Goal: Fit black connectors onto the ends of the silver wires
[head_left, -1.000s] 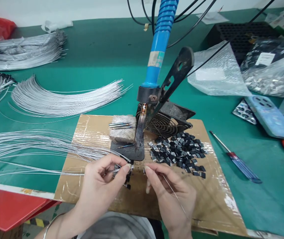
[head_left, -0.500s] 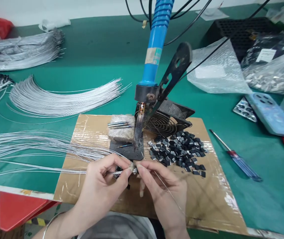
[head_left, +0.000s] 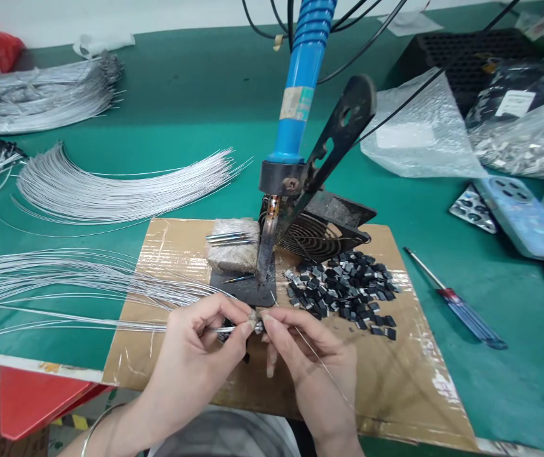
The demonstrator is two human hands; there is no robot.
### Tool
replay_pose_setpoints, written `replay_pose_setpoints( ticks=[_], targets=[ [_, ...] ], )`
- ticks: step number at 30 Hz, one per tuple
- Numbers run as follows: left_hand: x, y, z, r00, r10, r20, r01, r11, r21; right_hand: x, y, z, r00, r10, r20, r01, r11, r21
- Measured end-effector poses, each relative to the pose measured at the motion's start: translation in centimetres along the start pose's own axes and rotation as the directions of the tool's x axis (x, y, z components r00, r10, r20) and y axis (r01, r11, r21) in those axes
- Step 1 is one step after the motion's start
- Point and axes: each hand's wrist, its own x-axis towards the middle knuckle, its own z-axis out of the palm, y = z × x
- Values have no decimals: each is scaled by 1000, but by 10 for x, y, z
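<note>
Fingers of the left hand (head_left: 202, 355) are pinched around the ends of several white wires (head_left: 141, 327), and the right hand (head_left: 317, 362) meets them with thumb and forefinger closed, a thin wire (head_left: 322, 363) caught in its grasp and slanting back across the palm. Between the fingertips sits a small part (head_left: 259, 325), perhaps a connector, though too little shows to be sure. Both hands are over the middle of the cardboard (head_left: 409, 387); the white wires run out past its left edge. Just beyond the fingertips, a soldering iron (head_left: 295, 101) points down in its black holder (head_left: 341, 136). Left of its tip is a wrapped block (head_left: 232, 257) with metal tips on top; a fan (head_left: 322, 238) stands at the cardboard's far edge. Black connectors (head_left: 348, 285) lie heaped toward the right edge. Further right, a screwdriver (head_left: 466, 314) rests on the green table (head_left: 190, 127).
</note>
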Motion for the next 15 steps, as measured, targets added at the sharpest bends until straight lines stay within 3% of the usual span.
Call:
replay_pose_setpoints(
  ticks=[7,12,15],
  targets=[
    [6,6,2,999,-33,-6,33,999,7,-5,3,-4,969,-245,3,237,932,-274],
    [8,4,3,998,-58,-15,59,997,43,-13,-3,-5,983,-180,-40,155,922,-355],
    [9,4,4,999,-46,-29,47,997,53,-11,-2,-15,980,-200,-10,179,898,-402]
  ],
)
